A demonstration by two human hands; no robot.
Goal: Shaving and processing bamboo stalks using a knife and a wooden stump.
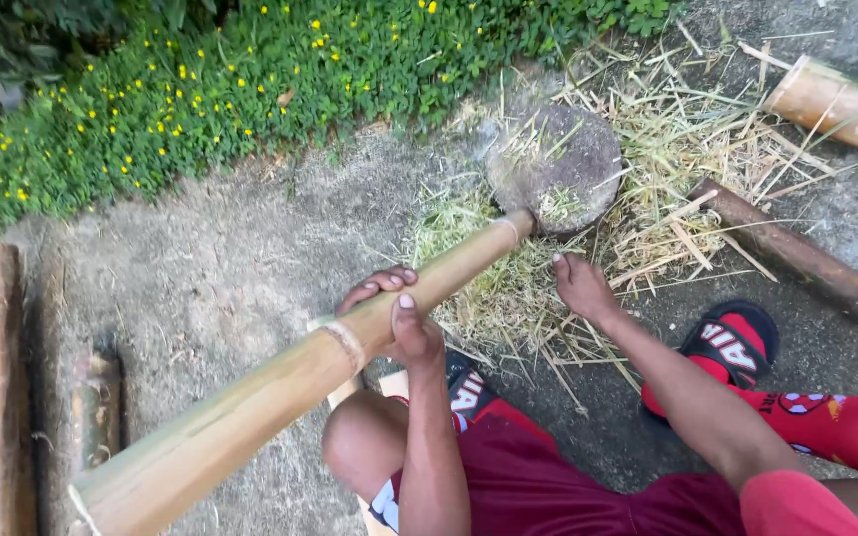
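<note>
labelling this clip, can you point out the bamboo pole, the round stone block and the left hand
bamboo pole (280, 392), head view, on its pale middle stretch
round stone block (563, 164), head view, on its flat top
left hand (401, 316), head view, on the hand wrapped around the pole

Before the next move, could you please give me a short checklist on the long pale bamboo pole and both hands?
1. Left hand grips the long pale bamboo pole just past a node ring: ok.
2. Far end of the pole rests against the round grey stone block: ok.
3. Right hand is off the pole, reaching into the dry straw-coloured shavings: not ok if a two-handed hold is wanted.
4. Tool in the right hand: cannot tell, fingers hidden in shavings.
5. Feet in red-and-black sandals sit beside the pole, not under it: ok.
</note>
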